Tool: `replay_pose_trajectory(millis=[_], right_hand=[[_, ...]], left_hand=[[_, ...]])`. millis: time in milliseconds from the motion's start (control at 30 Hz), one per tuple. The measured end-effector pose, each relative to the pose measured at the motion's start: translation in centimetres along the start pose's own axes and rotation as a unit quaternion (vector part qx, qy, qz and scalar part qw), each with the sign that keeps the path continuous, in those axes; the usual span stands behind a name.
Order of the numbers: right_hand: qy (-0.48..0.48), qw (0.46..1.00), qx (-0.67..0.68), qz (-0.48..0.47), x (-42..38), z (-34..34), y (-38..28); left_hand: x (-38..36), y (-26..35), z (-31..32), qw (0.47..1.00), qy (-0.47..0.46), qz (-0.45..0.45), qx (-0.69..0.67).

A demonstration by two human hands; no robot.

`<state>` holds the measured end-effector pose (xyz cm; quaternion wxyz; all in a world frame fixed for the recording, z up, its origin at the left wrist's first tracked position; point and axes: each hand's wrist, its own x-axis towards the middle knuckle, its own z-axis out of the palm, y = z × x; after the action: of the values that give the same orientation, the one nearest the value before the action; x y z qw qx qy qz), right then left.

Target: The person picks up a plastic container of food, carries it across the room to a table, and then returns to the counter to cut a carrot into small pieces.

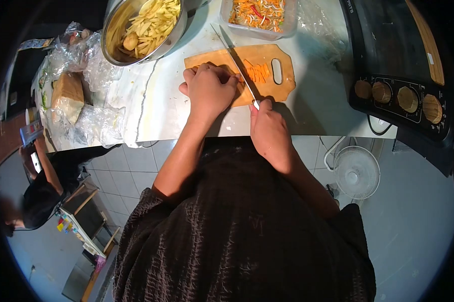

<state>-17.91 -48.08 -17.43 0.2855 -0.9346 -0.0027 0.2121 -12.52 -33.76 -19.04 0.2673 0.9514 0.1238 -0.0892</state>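
Note:
On a wooden cutting board [282, 93] my right hand [270, 132] is closed round the white handle of a knife [241, 70]. Its long blade points away from me and slants to the left. Cut carrot strips [257, 72] lie right of the blade, near the board's oval hole. My left hand [210, 92] rests on the board left of the blade, fingers curled down over a piece of carrot [240, 78], most of which is hidden beneath them.
A metal bowl [107, 46] of pale cut strips stands at the back left, a plastic container [277, 35] of shredded vegetables behind the board. Plastic bags [88, 121] lie left. An oven [413, 108] stands right. Another person [43, 189] is at far left; a fan [356, 172] stands below.

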Motion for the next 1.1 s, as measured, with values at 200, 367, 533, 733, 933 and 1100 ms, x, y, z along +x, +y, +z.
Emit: replay_pose_trajectory(millis=[200,367,533,733,933,1100], right_hand=[[0.010,1.000,0.002,0.018,0.9,0.3,-0.1],[0.011,1.000,-0.011,0.025,1.1,0.5,0.0],[0.027,0.999,0.018,0.016,-0.4,0.5,1.0],[0.038,0.999,0.003,0.016,-1.0,0.0,1.5],[0.042,0.998,0.056,-0.002,-1.0,0.1,1.2],[0.045,0.997,0.062,-0.023,-1.2,-0.1,1.0]], left_hand=[[0.0,-0.2,0.3,1.000,0.013,0.006,-0.014],[-0.1,-0.1,0.4,0.999,0.026,0.008,-0.019],[-0.2,-0.1,0.2,0.999,0.018,0.003,-0.029],[-0.1,0.1,0.0,1.000,0.005,0.001,-0.018],[-0.4,-0.1,0.1,1.000,0.005,0.013,-0.002],[-0.3,0.0,0.1,1.000,0.004,0.009,-0.007]])
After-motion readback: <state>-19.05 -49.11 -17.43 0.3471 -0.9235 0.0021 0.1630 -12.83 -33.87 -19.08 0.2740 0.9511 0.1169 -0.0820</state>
